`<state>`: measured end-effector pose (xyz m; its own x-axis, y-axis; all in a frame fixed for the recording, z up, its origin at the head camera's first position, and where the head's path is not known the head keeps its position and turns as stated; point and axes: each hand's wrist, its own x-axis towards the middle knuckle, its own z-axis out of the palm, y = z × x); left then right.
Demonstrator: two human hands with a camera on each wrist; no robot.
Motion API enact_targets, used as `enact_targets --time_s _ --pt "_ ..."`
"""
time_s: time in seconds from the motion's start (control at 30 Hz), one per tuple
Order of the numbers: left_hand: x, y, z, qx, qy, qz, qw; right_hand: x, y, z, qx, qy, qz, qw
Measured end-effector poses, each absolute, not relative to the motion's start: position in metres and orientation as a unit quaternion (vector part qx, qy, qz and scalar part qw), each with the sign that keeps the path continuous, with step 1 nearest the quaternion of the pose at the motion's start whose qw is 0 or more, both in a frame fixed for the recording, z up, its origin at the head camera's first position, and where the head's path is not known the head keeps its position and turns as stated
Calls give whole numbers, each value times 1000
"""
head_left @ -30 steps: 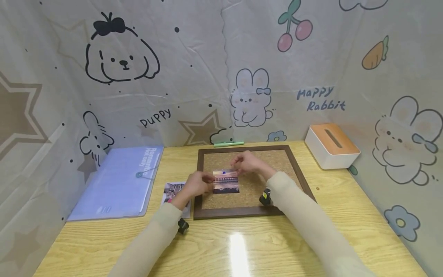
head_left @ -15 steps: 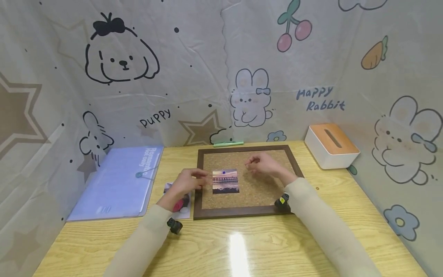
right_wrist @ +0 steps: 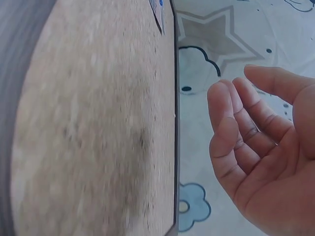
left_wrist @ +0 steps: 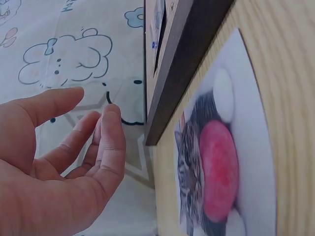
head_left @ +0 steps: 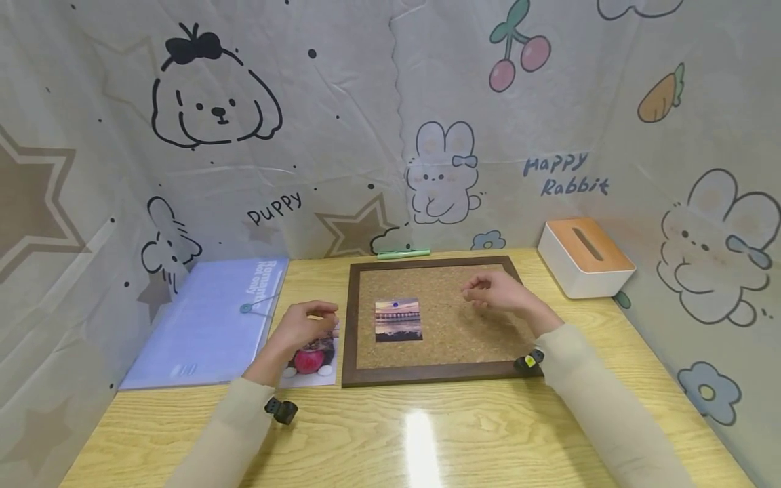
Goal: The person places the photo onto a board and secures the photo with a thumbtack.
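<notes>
On the left half of the brown-framed cork board lies a small sunset photo, with a blue pushpin near its top edge. My left hand is over a cat photo beside the board's left side, partly covering it. The left wrist view shows that hand's fingers loosely curved around nothing, with the cat photo below. My right hand hovers above the right part of the cork. Its fingers are relaxed and hold nothing in the right wrist view, where the cork fills the left side.
A light blue document folder lies at the left of the wooden table. Behind the board is a green pen. A white tissue box with an orange-brown lid stands at the back right. A printed cloth hangs around the table.
Both hands have drawn away from the sunset photo, the left one leftward to the cat photo and the right one rightward over the cork. The sunset photo and pushpin stay in place.
</notes>
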<state>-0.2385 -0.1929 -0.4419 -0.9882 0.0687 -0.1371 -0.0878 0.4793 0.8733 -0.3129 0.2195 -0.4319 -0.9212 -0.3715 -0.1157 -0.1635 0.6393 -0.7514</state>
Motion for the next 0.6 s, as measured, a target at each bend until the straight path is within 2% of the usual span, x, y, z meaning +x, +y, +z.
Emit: enact_targets --time_s 0.6 --pt "-212 -228 -444 -8 864 497 82 -288 287 -429 -114 898 -405 132"
